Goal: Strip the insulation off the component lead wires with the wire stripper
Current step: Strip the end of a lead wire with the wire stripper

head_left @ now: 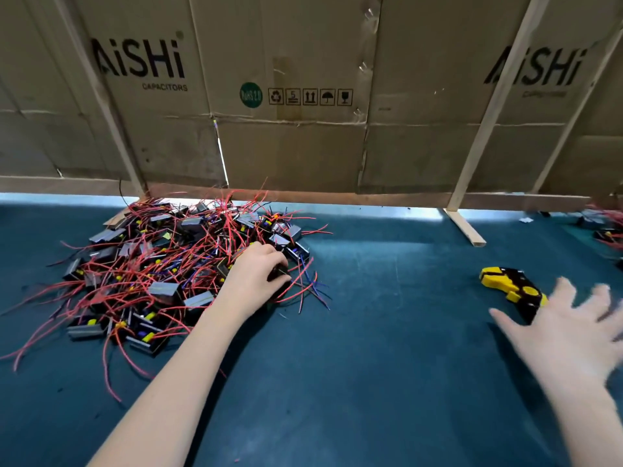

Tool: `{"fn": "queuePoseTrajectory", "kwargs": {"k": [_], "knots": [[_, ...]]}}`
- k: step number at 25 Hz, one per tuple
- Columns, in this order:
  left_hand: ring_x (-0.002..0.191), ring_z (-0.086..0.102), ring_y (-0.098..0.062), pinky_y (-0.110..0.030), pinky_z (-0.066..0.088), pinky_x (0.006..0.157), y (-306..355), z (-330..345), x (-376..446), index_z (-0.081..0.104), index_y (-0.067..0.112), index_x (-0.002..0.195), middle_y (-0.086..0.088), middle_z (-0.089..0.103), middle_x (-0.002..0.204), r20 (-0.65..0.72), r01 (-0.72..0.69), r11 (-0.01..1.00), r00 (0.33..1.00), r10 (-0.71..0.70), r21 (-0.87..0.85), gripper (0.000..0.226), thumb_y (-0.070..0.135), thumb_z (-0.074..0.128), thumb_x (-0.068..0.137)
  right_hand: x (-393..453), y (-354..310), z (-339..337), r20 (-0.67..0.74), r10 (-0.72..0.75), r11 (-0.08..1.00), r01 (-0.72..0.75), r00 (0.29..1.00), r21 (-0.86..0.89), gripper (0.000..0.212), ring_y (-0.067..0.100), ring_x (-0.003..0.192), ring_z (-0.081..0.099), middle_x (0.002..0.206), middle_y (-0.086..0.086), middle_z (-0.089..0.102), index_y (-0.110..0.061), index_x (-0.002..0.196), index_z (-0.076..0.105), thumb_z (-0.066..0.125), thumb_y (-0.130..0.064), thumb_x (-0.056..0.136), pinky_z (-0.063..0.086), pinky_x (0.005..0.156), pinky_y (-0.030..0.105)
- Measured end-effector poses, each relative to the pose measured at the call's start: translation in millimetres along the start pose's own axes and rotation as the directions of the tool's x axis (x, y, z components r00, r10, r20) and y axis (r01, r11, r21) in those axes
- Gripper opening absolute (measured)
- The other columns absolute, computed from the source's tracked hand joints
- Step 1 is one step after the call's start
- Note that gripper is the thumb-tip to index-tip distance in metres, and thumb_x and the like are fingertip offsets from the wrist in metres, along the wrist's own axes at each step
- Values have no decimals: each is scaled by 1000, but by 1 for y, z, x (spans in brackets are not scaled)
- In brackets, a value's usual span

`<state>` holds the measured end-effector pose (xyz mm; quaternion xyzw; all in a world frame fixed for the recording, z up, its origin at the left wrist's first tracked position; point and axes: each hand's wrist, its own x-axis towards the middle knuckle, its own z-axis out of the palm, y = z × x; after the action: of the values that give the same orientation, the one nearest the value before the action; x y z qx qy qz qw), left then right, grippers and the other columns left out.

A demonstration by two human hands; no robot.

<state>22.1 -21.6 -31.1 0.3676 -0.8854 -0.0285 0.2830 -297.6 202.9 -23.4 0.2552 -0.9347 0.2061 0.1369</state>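
A heap of small black and grey components (161, 264) with long red and blue lead wires lies on the dark green mat at the left. My left hand (258, 274) is at the heap's right edge, its fingers curled round one black component (281, 273) whose wires trail off to the right. The yellow and black wire stripper (512, 289) lies flat on the mat at the right. My right hand (569, 335) hovers spread and blurred just in front of the stripper, holding nothing; its fingertips overlap the tool's near end.
Flattened cardboard boxes (303, 96) on pale wooden posts (462, 224) wall off the back of the table. A few more wired components (603, 227) lie at the far right edge. Bare green mat (387, 332) stretches between my two hands.
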Motion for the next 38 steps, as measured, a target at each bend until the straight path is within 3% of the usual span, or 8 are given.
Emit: {"fn": "queuePoseTrajectory", "kwargs": {"k": [3,11,16,20,24,29,34,38], "knots": [[88,56,-34,-41,46,80,-10,7,10,71,-1,90,-14,67,90,-83,-1,999,997,4,33,20,10,81,78,3,2,-4,280,107,963,-29,954,-270,80,43,134,34,141,24,42,-5,135,41,53,-67,86,30,111,53],[94,56,-34,-42,47,81,-17,15,22,69,0,94,-13,66,91,-91,64,991,994,-53,117,18,14,74,85,-4,-49,-6,340,-287,843,404,896,-355,57,25,118,47,122,1,50,-22,127,44,41,-67,91,46,90,31],[93,61,-36,-43,46,81,-4,3,11,72,5,97,-10,70,93,-55,2,975,998,11,223,24,3,78,73,-22,-107,3,436,-598,708,698,673,-107,55,21,107,48,109,-5,47,-27,122,40,54,-61,81,41,84,32],[89,61,-25,-32,45,82,13,-6,8,74,10,99,-1,72,93,-284,88,992,953,-109,-86,20,10,78,79,-26,-125,17,439,-536,828,550,721,108,79,19,119,44,120,-4,48,-23,134,44,58,-74,75,43,95,34],[86,65,-6,-16,48,81,32,-15,15,72,19,104,11,72,93,-244,99,542,815,-525,-835,16,10,68,90,-28,-115,22,405,-498,861,492,767,126,74,15,102,46,100,-5,46,-23,113,62,63,-79,66,47,82,30],[79,63,-11,-21,53,74,39,-23,18,70,10,102,-2,70,98,-7,-19,-24,902,-432,-1000,17,8,66,85,-7,-105,15,524,-354,864,57,775,499,55,12,65,61,64,4,65,-12,71,71,77,-65,61,44,63,30],[87,64,-12,-20,48,84,34,-6,10,63,8,88,1,68,88,86,112,777,993,-75,-619,30,-13,60,66,-1,-102,16,533,-377,496,-321,758,807,62,23,76,63,78,18,63,3,88,64,68,-57,75,49,78,44],[75,48,-13,-26,39,70,38,9,4,55,12,87,7,57,80,175,35,932,984,31,-361,22,3,61,68,-4,-108,26,491,-308,403,-357,815,843,25,23,90,73,83,7,68,-1,93,62,50,-22,96,52,87,47]]}}
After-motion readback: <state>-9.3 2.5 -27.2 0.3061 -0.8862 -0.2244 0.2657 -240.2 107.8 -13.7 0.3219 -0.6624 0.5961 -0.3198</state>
